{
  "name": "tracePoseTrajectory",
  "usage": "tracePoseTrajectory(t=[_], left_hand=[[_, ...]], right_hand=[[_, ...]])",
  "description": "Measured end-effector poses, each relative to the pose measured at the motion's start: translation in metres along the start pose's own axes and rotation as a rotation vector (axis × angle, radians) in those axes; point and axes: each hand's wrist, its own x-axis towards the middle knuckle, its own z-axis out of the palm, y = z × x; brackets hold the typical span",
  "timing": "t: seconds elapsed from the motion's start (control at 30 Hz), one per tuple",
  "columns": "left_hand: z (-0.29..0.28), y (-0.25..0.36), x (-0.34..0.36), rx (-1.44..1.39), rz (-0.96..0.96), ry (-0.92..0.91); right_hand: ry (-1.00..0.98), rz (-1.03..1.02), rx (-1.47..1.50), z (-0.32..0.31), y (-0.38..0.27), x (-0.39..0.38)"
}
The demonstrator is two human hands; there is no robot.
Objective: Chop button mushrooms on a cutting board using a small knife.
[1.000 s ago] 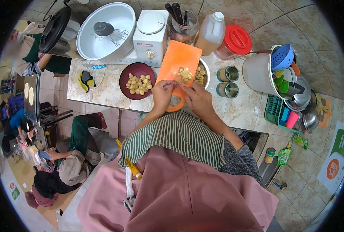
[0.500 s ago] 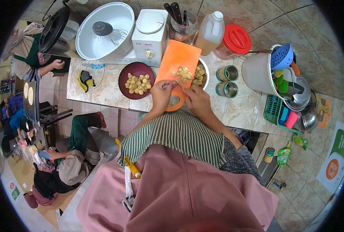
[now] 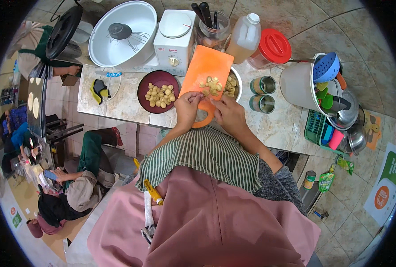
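An orange cutting board (image 3: 207,62) with a ring handle lies slanted in front of me, bearing several pale mushroom slices (image 3: 213,84). My left hand (image 3: 187,109) is closed at the board's lower part, its fingertips pinching a small mushroom piece. Close beside it on the right, my right hand (image 3: 230,116) has its fingers curled over the board; whatever they grip is hidden or too small to name. A dark red plate (image 3: 166,76) of small whole button mushrooms (image 3: 160,95) stands to the left. Partly under the board's right side, a white bowl (image 3: 239,84) contains more slices (image 3: 230,86).
Two opened cans (image 3: 263,85) stand on the right, near a large pale bucket (image 3: 296,82) of utensils. Behind are a mixer with a white bowl (image 3: 95,44), a kitchen scale (image 3: 175,27), a knife jar (image 3: 212,33), a jug (image 3: 244,38) and a red-lidded container (image 3: 269,46). People are at left.
My right hand has drawn slightly right, away from the left fingertips. The left hand stays about where it was. At the upper left, a person's arm has shifted.
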Motion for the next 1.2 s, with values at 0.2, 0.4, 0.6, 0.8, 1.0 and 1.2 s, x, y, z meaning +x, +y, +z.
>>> tracePoseTrajectory(t=[0.2,0.4,0.6,0.8,1.0,1.2], left_hand=[[0.001,0.002,-0.001,0.079,0.028,0.009],[0.002,-0.008,0.002,0.106,0.091,0.023],[-0.019,0.011,0.012,0.178,0.195,0.133],[-0.1,-0.005,0.065,1.158,0.32,0.3],[-0.111,-0.017,0.086,1.277,0.242,0.081],[-0.092,0.035,0.049,0.734,0.151,0.099]], right_hand=[[0.033,0.061,0.001,0.016,-0.004,0.002],[0.086,0.112,0.061,0.035,-0.004,0.008],[-0.024,0.217,0.172,0.002,0.005,-0.041],[0.078,0.132,0.197,0.011,-0.002,-0.022],[0.129,0.101,0.166,0.037,0.003,0.001],[0.139,0.269,0.188,0.02,0.007,-0.012]])
